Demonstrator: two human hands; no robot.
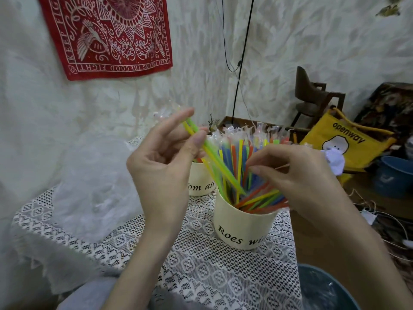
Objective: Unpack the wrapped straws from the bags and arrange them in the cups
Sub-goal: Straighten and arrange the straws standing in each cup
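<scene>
Head view, downward, close over table (201, 276)

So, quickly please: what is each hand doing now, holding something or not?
Left hand: pinches a few yellow and green wrapped plastic straws.
Right hand: fingers curled among the coloured straws in the cream cup; grip cannot be told.

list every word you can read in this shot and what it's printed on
"Roes wit", cut off by the curve: near cream cup
"om all", start hidden by the left hand: far cream cup
"openway": yellow bag
"KEEP FIG", cut off, and upside-down "THE GOOD FIGHT": red bandana
The bandana's smaller inner lettering is too small to read.
</scene>
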